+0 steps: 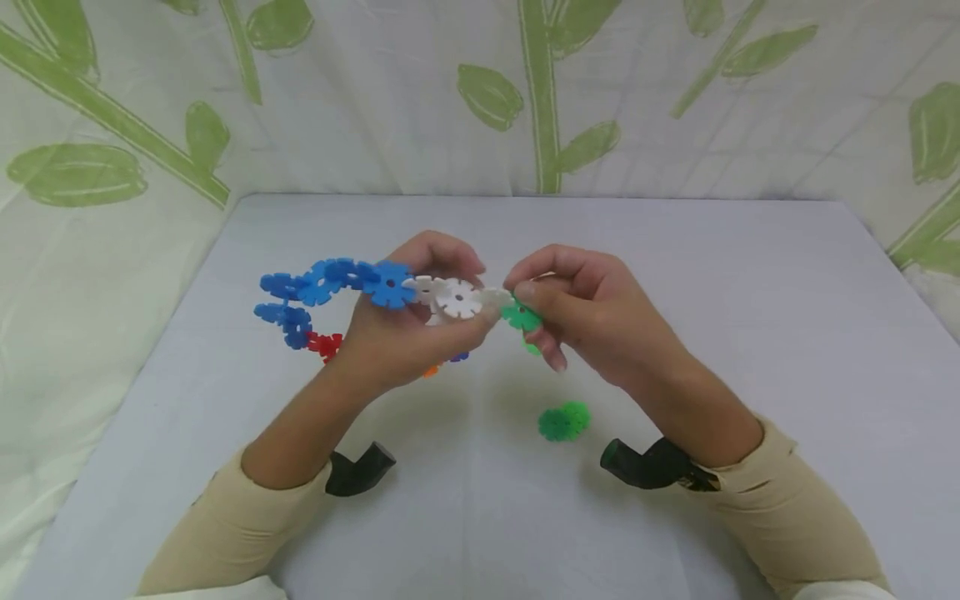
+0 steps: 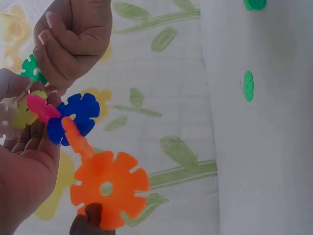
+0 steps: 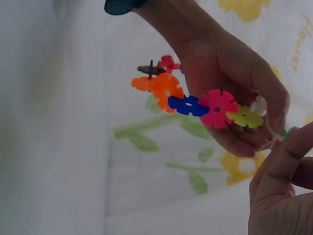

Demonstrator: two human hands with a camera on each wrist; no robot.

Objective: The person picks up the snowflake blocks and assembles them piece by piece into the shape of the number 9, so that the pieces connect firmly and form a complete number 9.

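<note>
My left hand (image 1: pixel 405 333) grips a chain of slotted plastic flower discs around its white discs (image 1: pixel 459 298). From there the chain loops left through blue discs (image 1: pixel 318 283) to red discs (image 1: pixel 326 345), then runs behind the hand. In the left wrist view its near part shows orange discs (image 2: pixel 108 183), a dark blue disc (image 2: pixel 83 115), a pink disc (image 2: pixel 43 108) and a yellow disc (image 2: pixel 25 111). My right hand (image 1: pixel 585 300) pinches a green disc (image 1: pixel 521 313) between thumb and index finger, right against the chain's white end. Fingers partly hide the joint.
Two overlapping green discs (image 1: pixel 564 421) lie on the white table (image 1: pixel 465 517) below the right hand. Part of a light green disc (image 1: pixel 532 348) shows beside the right fingers. Dark wrist mounts (image 1: pixel 360 471) stick out from both sleeves. A leaf-patterned curtain (image 1: pixel 375 100) stands behind.
</note>
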